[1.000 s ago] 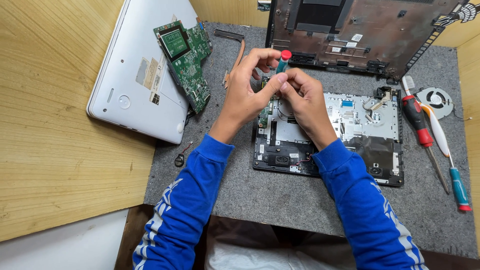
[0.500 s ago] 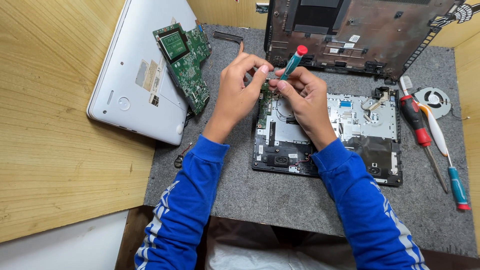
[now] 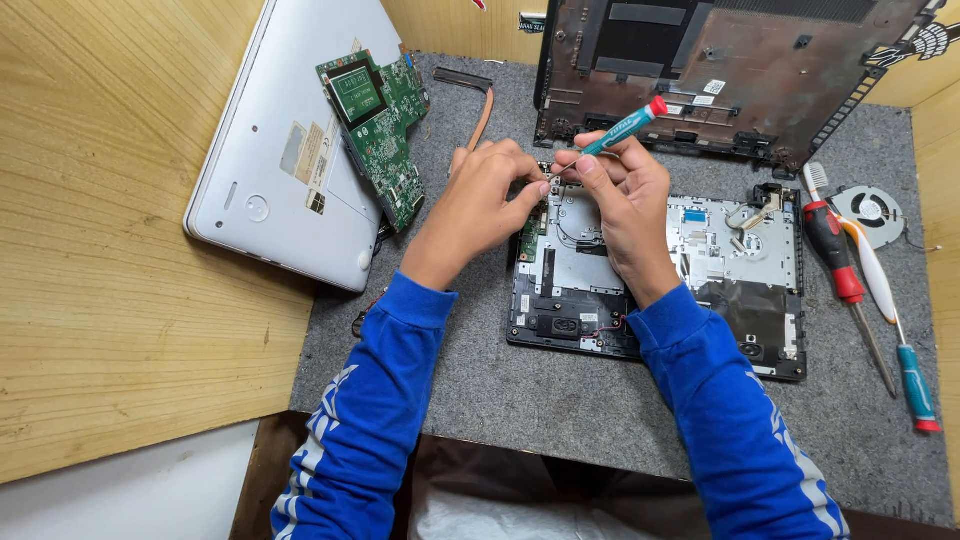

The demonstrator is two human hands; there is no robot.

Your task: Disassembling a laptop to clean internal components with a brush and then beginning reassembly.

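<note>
My right hand [image 3: 622, 205] grips a teal screwdriver [image 3: 625, 126] with a red cap, its handle slanting up and to the right. My left hand [image 3: 487, 200] pinches at the screwdriver's tip, fingertips closed there; whether a screw sits between them I cannot tell. Both hands hover over the upper left corner of an opened laptop base [image 3: 730, 265], whose metal plates and black frame are exposed. Both forearms wear blue sleeves.
A green circuit board [image 3: 378, 125] leans on a white laptop lid [image 3: 290, 170] at the left. A dark laptop shell [image 3: 720, 70] lies at the back. Right of the base lie a red-handled screwdriver [image 3: 835, 260], a white and teal tool [image 3: 890, 320] and a fan [image 3: 868, 212]. A grey mat [image 3: 560, 390] covers the wooden table.
The screwdriver has tilted from nearly upright to slanting right, and its tip has lifted off the base into the fingertips of my left hand.
</note>
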